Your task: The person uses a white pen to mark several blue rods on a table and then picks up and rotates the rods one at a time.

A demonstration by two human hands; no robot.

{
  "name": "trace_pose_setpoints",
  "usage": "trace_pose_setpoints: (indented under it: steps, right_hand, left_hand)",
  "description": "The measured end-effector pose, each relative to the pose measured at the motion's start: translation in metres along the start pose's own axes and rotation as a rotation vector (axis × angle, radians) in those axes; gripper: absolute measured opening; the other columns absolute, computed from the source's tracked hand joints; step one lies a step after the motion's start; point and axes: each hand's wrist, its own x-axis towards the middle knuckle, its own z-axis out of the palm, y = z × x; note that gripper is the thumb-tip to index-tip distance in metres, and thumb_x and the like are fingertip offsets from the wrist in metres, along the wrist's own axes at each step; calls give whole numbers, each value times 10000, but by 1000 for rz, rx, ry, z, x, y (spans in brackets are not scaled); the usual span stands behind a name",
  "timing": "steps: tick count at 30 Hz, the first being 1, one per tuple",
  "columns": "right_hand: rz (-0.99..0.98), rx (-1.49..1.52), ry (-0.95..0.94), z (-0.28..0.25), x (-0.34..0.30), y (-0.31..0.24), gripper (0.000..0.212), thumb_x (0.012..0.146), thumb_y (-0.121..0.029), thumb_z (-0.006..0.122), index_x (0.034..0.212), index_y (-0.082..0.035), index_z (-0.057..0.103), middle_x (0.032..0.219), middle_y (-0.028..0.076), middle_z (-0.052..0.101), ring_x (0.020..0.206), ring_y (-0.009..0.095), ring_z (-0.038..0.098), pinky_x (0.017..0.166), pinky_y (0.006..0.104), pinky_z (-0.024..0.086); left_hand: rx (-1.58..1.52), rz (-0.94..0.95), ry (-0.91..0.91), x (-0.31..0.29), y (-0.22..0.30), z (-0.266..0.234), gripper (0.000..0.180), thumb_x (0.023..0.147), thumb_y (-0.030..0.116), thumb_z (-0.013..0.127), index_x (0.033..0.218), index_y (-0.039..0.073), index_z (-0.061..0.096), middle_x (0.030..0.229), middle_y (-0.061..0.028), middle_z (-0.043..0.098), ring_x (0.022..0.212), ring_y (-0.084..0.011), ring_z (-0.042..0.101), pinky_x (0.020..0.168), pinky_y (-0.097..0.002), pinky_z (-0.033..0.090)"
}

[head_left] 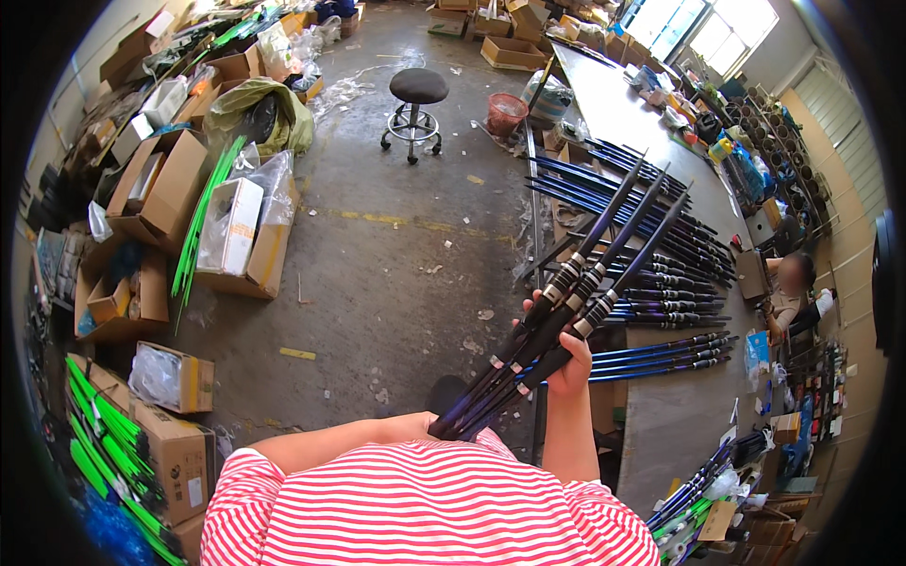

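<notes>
Nearest the striped shirt [415, 505], the lower end of a bundle of dark fishing rods [545, 331] is being met by the left hand [427, 424]; its fingers are being hidden by the rods, so whether it is clamped or merely touching cannot be told. The left forearm [340, 436] is being held across the front of the body, from the left. The long axis of the bundle is being directed away from the shirt, slanting forward and to the right. Farther along, the handles are being gripped by the right hand [572, 366], just below the silver fittings [598, 313]; the fingers are being wrapped beneath, with some being exposed on the left side; the right forearm [571, 434] is being held nearly in line with the view's vertical. To the right, the laid rods [670, 306] are being supported by the bench [661, 406], their axes running roughly crosswise; the slant between these and the held bundle is judged to be the governing relation, the right hand being nearer the bench. Contact between the bundle's far ends and the laid rods cannot be confirmed.
</notes>
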Motion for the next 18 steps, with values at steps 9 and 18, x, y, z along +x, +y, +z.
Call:
trace_pose_setpoints:
  steps: [9,18]
  right_hand:
    - [86,88,-74,-17,191,70,620,693,-89,582,1255,25,346,1229,172,442,1144,303,437,936,448,382]
    - [115,177,-109,-56,447,59,599,697,-72,553,1257,13,358,1251,174,425,1167,295,418,953,459,373]
  left_hand:
    - [-137,-6,251,-21,82,-148,366,813,243,629,1106,33,566,983,-14,597,869,-95,524,817,-250,421]
    - [-166,-4,283,15,229,-345,302,830,146,600,1096,9,561,997,-38,606,864,-107,553,790,-263,448]
